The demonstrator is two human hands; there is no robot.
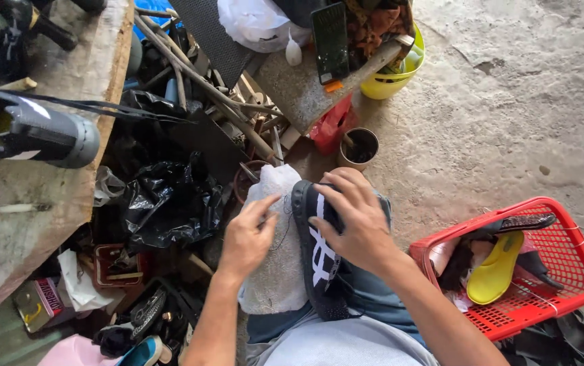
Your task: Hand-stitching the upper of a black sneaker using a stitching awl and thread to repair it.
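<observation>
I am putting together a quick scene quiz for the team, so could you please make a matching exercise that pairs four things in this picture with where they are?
Things:
1. black shoe with white stripes
2. yellow foam insole
3. small round brown cup
4. black plastic bag

Places:
A. on the concrete floor beside the red bag
B. inside the red plastic basket
C. among the clutter below the wooden bench
D. on the lap, under the right hand

Pairs: 1-D, 2-B, 3-A, 4-C
</observation>
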